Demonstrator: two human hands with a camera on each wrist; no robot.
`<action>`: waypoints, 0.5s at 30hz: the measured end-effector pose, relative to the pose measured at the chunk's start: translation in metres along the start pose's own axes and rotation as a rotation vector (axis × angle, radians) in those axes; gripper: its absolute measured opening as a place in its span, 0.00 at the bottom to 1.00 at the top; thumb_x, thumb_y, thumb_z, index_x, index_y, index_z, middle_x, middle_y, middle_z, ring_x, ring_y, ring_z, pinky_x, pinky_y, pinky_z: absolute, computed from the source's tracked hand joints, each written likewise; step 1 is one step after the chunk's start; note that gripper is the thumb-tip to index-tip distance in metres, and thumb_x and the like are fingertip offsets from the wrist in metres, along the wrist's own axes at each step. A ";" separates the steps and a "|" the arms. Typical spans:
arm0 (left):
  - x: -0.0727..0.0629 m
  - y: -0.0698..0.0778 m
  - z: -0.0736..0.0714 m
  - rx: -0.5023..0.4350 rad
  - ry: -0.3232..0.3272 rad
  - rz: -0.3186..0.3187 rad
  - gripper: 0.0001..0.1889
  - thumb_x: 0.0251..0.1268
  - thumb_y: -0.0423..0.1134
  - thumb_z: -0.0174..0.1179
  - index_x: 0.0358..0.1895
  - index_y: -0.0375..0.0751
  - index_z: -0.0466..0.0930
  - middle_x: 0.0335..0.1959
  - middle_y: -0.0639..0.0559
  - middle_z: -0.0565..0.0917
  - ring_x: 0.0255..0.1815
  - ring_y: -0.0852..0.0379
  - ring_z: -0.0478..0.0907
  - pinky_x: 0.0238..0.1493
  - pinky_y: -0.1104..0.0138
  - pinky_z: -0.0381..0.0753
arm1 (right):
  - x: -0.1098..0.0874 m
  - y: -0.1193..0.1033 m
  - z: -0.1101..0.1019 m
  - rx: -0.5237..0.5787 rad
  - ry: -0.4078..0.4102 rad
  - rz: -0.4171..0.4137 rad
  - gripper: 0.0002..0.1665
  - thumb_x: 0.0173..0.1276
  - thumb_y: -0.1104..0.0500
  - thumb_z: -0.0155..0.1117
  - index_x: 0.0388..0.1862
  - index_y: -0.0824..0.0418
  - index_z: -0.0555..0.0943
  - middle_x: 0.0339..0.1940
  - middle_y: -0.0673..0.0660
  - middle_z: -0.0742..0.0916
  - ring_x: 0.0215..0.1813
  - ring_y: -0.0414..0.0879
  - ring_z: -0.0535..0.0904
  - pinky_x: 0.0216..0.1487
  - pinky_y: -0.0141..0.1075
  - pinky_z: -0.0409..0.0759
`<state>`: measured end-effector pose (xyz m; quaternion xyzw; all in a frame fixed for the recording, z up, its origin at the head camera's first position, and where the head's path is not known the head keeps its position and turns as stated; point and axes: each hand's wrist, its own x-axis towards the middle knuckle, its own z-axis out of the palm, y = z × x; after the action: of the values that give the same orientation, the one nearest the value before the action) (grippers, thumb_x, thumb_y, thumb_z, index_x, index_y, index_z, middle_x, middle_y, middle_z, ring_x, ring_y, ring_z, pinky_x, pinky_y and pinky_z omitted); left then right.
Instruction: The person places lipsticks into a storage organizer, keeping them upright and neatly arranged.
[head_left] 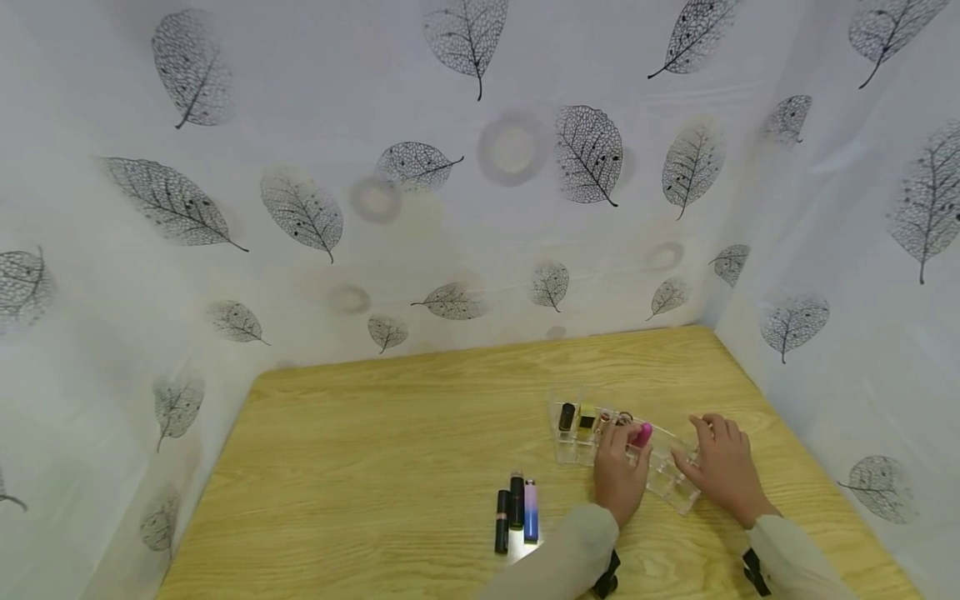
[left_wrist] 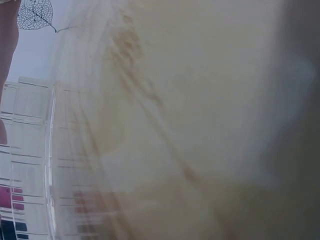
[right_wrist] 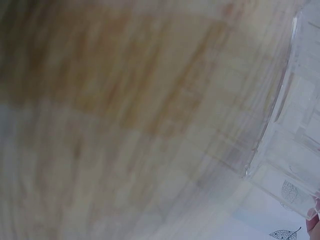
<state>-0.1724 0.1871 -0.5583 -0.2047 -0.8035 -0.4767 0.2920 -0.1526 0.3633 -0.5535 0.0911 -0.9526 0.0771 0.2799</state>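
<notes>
A clear divided cosmetics organizer (head_left: 567,452) lies at the right of the wooden table. My left hand (head_left: 621,477) is over its middle, pinching a bright pink lipstick (head_left: 642,434) between thumb and fingers. In the left wrist view the pink lipstick (left_wrist: 11,198) shows through the clear walls. My right hand (head_left: 723,471) is at the organizer's right end, thumb and fingers spread apart; whether it touches the organizer is unclear. The left compartments hold a black tube (head_left: 567,417), a yellow-and-black item (head_left: 586,418) and other small cosmetics, partly hidden by my left hand.
Left of my left forearm, two black lipstick tubes (head_left: 502,521) and a pink-to-blue tube (head_left: 531,512) lie side by side on the table (head_left: 360,467). White leaf-print sheeting (head_left: 465,233) stands around the table's back and sides.
</notes>
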 end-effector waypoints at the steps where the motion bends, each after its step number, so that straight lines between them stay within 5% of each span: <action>1: -0.001 0.000 0.000 0.002 0.000 0.002 0.14 0.50 0.32 0.69 0.41 0.41 0.77 0.35 0.53 0.78 0.35 0.63 0.79 0.38 0.81 0.77 | 0.000 0.000 0.000 0.002 -0.001 0.000 0.45 0.65 0.32 0.45 0.51 0.74 0.73 0.43 0.70 0.76 0.45 0.65 0.70 0.40 0.57 0.67; 8: -0.004 0.003 -0.004 0.048 -0.009 -0.030 0.14 0.51 0.36 0.69 0.40 0.44 0.77 0.33 0.55 0.79 0.33 0.65 0.78 0.38 0.84 0.74 | 0.001 -0.002 -0.001 0.007 -0.009 0.000 0.47 0.66 0.30 0.42 0.51 0.74 0.73 0.44 0.71 0.76 0.45 0.66 0.69 0.41 0.58 0.67; 15: -0.008 0.013 -0.020 0.049 -0.088 -0.112 0.13 0.53 0.40 0.68 0.41 0.48 0.78 0.32 0.58 0.81 0.33 0.67 0.77 0.36 0.81 0.73 | 0.000 -0.001 -0.001 0.006 -0.031 0.011 0.40 0.63 0.37 0.54 0.51 0.75 0.72 0.44 0.71 0.75 0.45 0.65 0.69 0.40 0.58 0.67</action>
<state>-0.1533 0.1754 -0.5472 -0.1729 -0.8372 -0.4632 0.2340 -0.1518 0.3629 -0.5527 0.0878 -0.9571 0.0802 0.2644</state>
